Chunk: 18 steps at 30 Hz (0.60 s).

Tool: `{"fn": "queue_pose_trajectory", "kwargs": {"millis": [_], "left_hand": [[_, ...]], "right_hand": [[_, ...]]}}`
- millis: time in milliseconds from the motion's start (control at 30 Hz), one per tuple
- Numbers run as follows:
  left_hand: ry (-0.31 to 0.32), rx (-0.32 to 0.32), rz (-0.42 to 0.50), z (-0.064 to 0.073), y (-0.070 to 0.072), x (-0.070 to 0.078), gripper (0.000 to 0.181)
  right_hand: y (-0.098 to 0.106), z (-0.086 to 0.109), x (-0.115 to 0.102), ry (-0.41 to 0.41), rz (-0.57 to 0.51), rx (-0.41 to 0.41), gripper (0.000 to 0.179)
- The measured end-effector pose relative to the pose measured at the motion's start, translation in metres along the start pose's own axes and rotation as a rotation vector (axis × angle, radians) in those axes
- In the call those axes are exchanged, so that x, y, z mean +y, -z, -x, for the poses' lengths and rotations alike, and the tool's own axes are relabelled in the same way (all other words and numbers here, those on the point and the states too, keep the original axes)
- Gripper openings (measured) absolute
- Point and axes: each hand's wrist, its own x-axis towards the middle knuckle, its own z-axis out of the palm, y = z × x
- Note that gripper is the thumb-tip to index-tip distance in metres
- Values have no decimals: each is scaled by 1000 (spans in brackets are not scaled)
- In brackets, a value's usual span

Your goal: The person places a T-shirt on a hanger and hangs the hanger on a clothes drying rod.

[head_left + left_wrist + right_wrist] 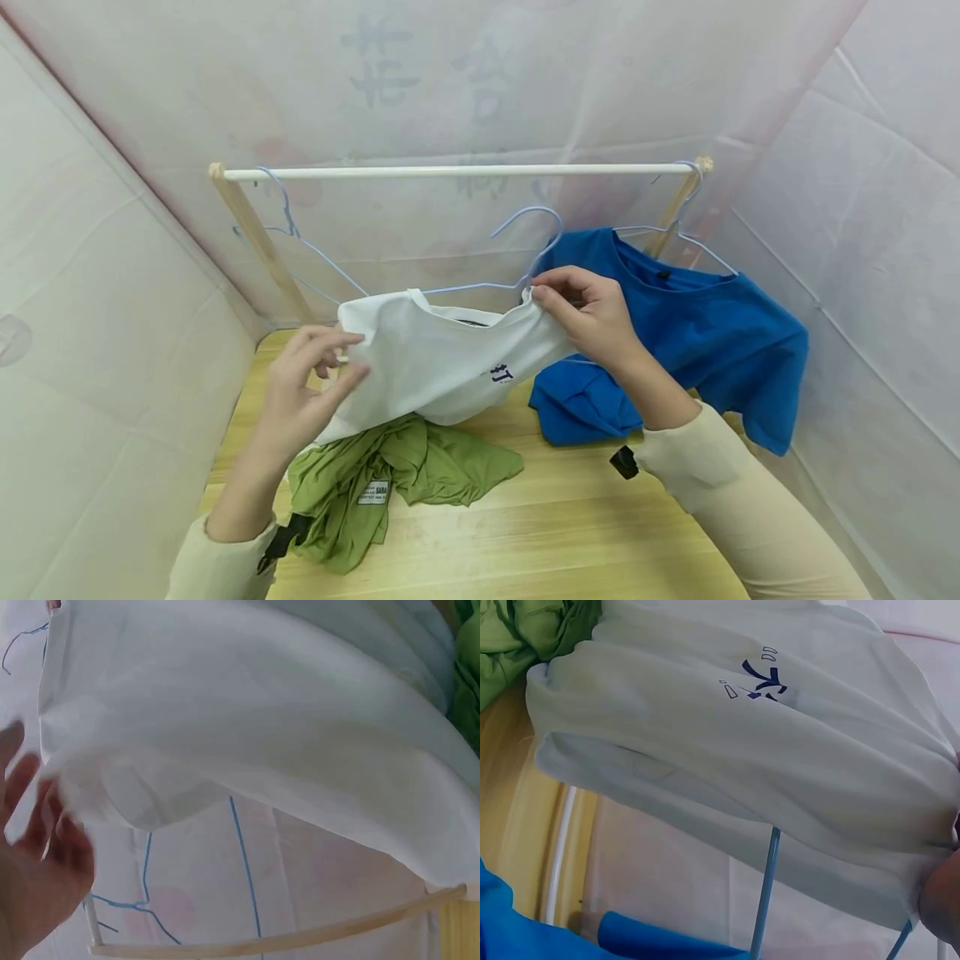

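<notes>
A white T-shirt [420, 358] with a small dark print hangs in front of the rail, partly over a light-blue wire hanger [480, 287]. The hanger's hook rises free near the collar, below the rail. With thumb and fingers, my right hand [588, 312] pinches the shirt at the collar's right side, close to the hanger's neck. At the shirt's other shoulder, my left hand [300, 383] has its thumb and fingers spread apart. In the left wrist view, the left hand [45, 877] is beside the shirt's edge, with no cloth gripped.
A white rail [450, 172] on wooden posts spans the back. One bare blue hanger [288, 221] hangs at its left end. A blue T-shirt [675, 325] hangs at the right. A crumpled green garment [405, 467] lies on the wooden table [555, 533], and fabric walls surround it.
</notes>
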Motion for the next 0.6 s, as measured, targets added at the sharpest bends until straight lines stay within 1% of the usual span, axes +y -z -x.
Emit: {"fn": "queue_pose_trajectory", "kwargs": {"millis": [67,100,133,167,200,267,300,367,433,533,600], "left_hand": [[14,92,-25,-8,-1,2,28],[23,124,-49,-12,-1,3,24],[36,134,-81,-17,-1,4,21],[45,119,-113,-21,-1,4,21],[57,80,-141,-26,-1,5,22],[69,-32,-188,-32,-2,5,26],[69,-88,-198,-34,-4,5,26],[56,-172,-196,-37,-8,6,23],[33,-216,-191,-38,-13,9,19],[-7,-248,-187,-41,-19,16,14],[-27,-265,-190,-42,-22,20,14]], "right_hand": [[1,0,0,3,-28,-11,12],[2,0,0,7,-41,-18,12],[2,0,0,13,-52,-26,12],[2,0,0,20,-65,-35,12],[2,1,-1,29,-76,-45,11],[2,1,-1,50,-100,-68,11],[1,1,-1,61,-107,-78,11],[1,1,-1,79,-114,-93,10],[0,1,-1,87,-115,-102,10],[-1,3,-1,87,-111,-105,10],[-1,3,-2,84,-107,-106,9]]}}
